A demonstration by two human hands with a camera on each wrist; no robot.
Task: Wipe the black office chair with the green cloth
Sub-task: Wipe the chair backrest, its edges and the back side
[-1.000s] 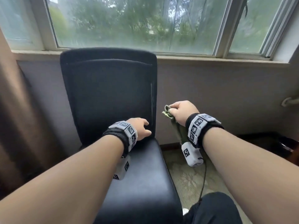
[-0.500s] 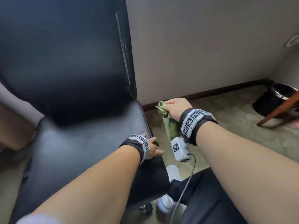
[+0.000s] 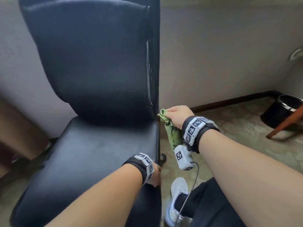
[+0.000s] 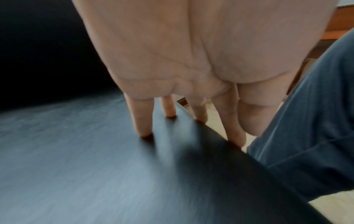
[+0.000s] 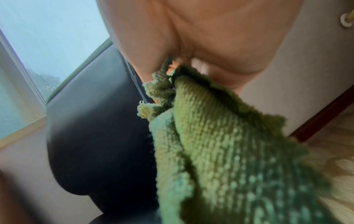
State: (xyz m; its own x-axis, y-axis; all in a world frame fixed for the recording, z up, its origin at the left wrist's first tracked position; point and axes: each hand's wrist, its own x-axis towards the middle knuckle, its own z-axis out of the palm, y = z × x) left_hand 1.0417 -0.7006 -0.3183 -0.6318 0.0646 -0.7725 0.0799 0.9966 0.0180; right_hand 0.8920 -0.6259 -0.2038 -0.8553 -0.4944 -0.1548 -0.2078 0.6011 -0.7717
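The black office chair (image 3: 98,79) fills the left half of the head view, its backrest upright and its seat (image 3: 91,161) below. My right hand (image 3: 176,116) grips the green cloth (image 3: 170,135) at the right edge of the chair, where backrest meets seat; the cloth (image 5: 229,151) hangs down from the fist beside the backrest (image 5: 91,136). My left hand (image 3: 155,176) rests at the right front edge of the seat. In the left wrist view its straight fingers (image 4: 142,121) press down on the seat (image 4: 76,166), holding nothing.
A grey wall runs behind the chair with a dark baseboard (image 3: 229,101). A black bin (image 3: 280,110) and a wooden furniture leg (image 3: 285,124) stand at the right. My leg (image 4: 316,121) and white shoe (image 3: 177,199) are right of the seat on patterned carpet.
My view has tilted down from the window to the seat and floor. The right hand with the cloth has dropped to the base of the backrest's edge; the left hand has slid forward along the seat.
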